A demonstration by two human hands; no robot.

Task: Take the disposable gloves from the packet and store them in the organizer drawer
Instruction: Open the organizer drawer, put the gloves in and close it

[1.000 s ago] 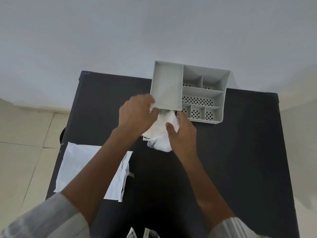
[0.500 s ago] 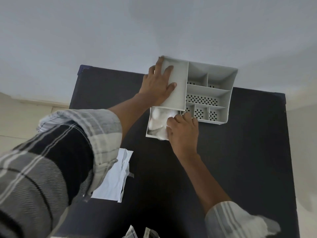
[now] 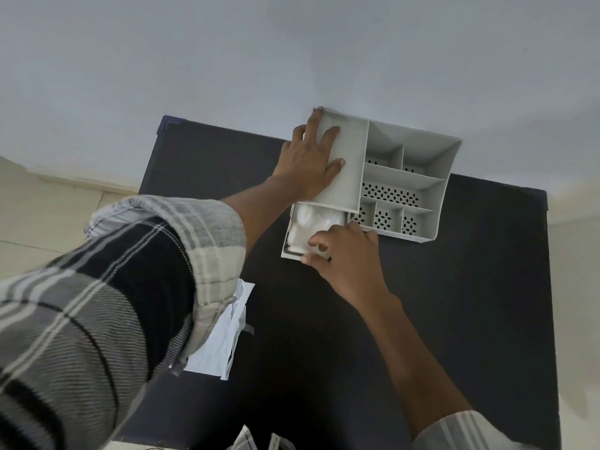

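Note:
A grey organizer [image 3: 425, 177] with several compartments stands at the far edge of the black table [image 3: 454, 319]. Its drawer [image 3: 287, 245] is pulled partly out toward me at the lower left. White disposable gloves [image 3: 308, 225] lie bunched inside the drawer. My left hand [image 3: 311, 164] rests flat, fingers spread, on the organizer's left top panel. My right hand [image 3: 344, 254] is on the drawer's front right corner, fingers curled over its rim and touching the gloves. The white packet [image 3: 220, 342] lies flat on the table at the left, partly hidden under my left sleeve.
A pale wall rises right behind the organizer. Beige floor tiles [image 3: 48, 216] show past the table's left edge. Bits of printed paper [image 3: 269, 443] poke in at the near table edge. Bare black tabletop stretches to the right of my right arm.
My left hand let go of the gloves and moved up onto the organizer's top. The gloves went from in front of the organizer into the drawer, with my right hand on them.

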